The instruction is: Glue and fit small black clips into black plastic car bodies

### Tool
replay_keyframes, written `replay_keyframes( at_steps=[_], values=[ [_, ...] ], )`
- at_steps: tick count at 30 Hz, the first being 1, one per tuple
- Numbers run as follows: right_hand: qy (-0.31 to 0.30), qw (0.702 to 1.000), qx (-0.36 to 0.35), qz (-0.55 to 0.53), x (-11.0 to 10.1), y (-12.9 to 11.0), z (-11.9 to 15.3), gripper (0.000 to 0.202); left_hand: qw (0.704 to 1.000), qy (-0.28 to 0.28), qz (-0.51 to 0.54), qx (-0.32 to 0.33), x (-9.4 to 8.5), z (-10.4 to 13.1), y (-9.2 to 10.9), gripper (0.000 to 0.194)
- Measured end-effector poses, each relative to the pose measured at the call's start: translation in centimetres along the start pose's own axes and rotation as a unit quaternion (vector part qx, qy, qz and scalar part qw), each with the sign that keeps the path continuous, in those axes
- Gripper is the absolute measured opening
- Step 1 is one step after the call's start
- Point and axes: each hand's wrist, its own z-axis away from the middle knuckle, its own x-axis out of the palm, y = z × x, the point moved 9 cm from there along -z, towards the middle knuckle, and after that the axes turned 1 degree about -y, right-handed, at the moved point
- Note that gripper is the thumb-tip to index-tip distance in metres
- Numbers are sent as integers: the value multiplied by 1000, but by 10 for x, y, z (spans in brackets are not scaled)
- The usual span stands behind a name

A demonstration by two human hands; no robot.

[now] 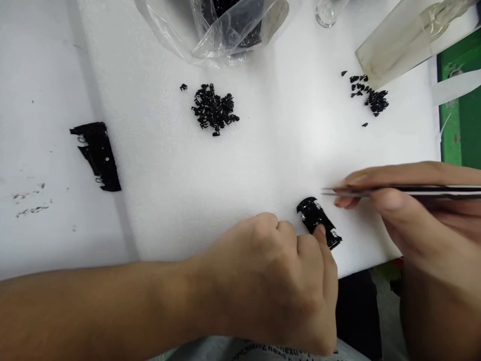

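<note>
Head cam, black plastic part: the little black plastic part (312, 215) lay on the white foam sheet (161, 165), near its near edge, just left of and slightly below the tweezer tips, with a small gap between.
Long axis: slanted, upper left to lower right, so it crossed the near-level line of the tweezers (432, 190) at an angle.
Left hand: the left hand (278, 281) was the closer one, curled up with one fingertip on the part's lower half. Couldn't tell if anything sat inside that grip.
Right hand: the right hand (417, 220) had its grip closed around the tweezers, tips parted a sliver, nothing visible between them.
Edges: the foam ended just below the part, so not much room that way tbh.
Room: white foam stretched up and left to one pile of tiny black pieces (213, 109), and up and right to another heap (377, 101) by the clear container (398, 47).
</note>
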Motion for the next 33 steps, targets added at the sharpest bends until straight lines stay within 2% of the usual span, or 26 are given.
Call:
replay_keyframes(
  at_steps=[2, 4, 6, 9, 16, 22, 26, 33],
  values=[
    [-35, 999, -11, -2, 4, 5, -15, 10, 1000, 8, 6, -12, -1, -1, -2, 14],
    [-99, 993, -52, -43, 16, 1, -25, 13, 1000, 18, 5, -19, -3, -2, -3, 8],
    [-142, 982, -83, -89, 25, -2, -30, 16, 999, 27, 7, -22, -4, -3, -3, 10],
    [-167, 976, -93, -99, 32, -1, -32, 15, 999, 21, 20, -19, -2, -3, -2, 14],
    [-168, 976, -97, -95, 30, 2, -33, 17, 999, -2, 27, -22, 3, -1, 0, 16],
    [-194, 960, -178, -97, 31, -10, -32, 23, 999, -14, 26, -28, 1, 2, -2, 16],
    [-187, 966, -159, -87, 31, -7, -34, 23, 999, -8, 22, -27, 1, 2, -3, 14],
    [-188, 960, -177, -103, 29, -8, -34, 31, 999, -12, 23, -27, 0, 0, -3, 15]
  ],
)
